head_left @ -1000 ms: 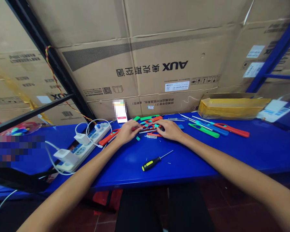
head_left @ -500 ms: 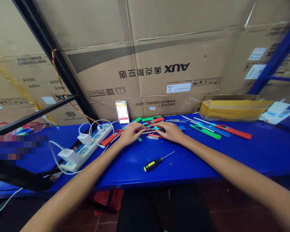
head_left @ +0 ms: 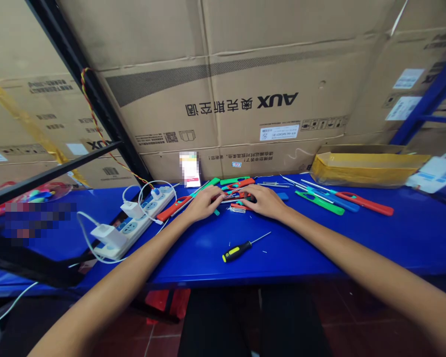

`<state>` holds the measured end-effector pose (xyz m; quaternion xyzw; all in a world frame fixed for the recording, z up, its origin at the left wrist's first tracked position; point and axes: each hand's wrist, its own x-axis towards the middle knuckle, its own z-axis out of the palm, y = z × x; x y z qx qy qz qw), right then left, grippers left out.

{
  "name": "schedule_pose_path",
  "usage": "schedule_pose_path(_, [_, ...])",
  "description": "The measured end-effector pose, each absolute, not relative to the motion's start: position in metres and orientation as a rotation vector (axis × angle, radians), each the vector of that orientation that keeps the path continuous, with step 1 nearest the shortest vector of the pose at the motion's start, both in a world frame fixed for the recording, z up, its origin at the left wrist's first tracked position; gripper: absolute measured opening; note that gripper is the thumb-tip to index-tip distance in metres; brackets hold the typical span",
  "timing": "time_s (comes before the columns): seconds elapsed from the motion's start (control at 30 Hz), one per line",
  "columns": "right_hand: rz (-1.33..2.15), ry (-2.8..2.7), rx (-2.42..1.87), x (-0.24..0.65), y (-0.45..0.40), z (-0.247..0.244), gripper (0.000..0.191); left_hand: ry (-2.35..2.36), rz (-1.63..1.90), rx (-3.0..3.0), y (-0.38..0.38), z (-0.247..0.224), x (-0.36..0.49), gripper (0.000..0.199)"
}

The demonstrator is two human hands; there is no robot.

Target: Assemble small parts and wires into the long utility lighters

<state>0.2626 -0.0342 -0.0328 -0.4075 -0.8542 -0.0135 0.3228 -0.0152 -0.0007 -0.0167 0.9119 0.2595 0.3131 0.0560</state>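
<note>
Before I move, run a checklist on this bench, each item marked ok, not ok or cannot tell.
1. Left hand free of held parts: cannot tell, the fingers cover what lies beneath.
2. Right hand free of held parts: cannot tell, it lies over the coloured plastic parts.
3. Yellow-and-black screwdriver apart from both hands: ok.
4. White power strip apart from both hands: ok.
5. Blue tabletop free of loose bits: not ok, white specks lie near the screwdriver.

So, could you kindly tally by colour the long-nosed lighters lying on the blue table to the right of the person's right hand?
Green long-nosed lighter: 1
Blue long-nosed lighter: 1
Red long-nosed lighter: 1
Total: 3
</note>
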Motion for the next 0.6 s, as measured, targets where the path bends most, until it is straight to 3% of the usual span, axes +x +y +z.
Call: schedule_pose_path(0.6, [-0.300, -2.328, -0.793, 0.251, -0.042, -0.031, 0.019, 0.613, 0.907, 2.810, -0.013, -0.014, -0.007, 0.018])
